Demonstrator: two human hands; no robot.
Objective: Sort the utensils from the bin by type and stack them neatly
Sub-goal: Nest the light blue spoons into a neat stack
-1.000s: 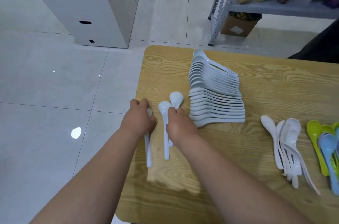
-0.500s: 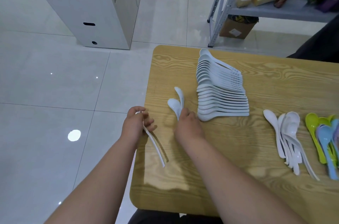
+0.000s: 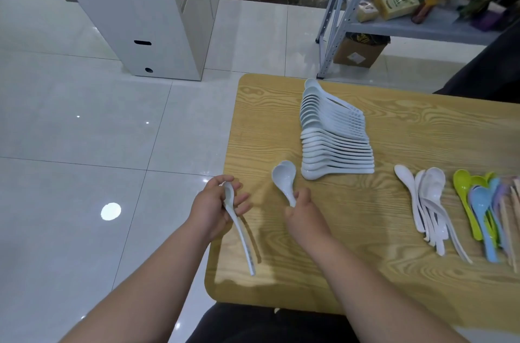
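While the left hand [image 3: 215, 206] hangs at the left edge of the wooden table [image 3: 408, 129], half over the tiled floor [image 3: 84, 131], its fingers curl loosely around the bowl end of a white spoon [image 3: 239, 227] whose long handle slants down over the tabletop. Bare wood lies open between the two hands and along the near rounded edge. Just right of it, the right hand [image 3: 305, 217] pinches the handles of two nested white spoons [image 3: 284, 178], bowls up and pointing away. Their bowls sit just beside the neat row of stacked white spoons [image 3: 334, 143], not touching it. Farther right lie a loose pile of white spoons [image 3: 430, 202] and coloured spoons [image 3: 478, 202] at the frame edge.
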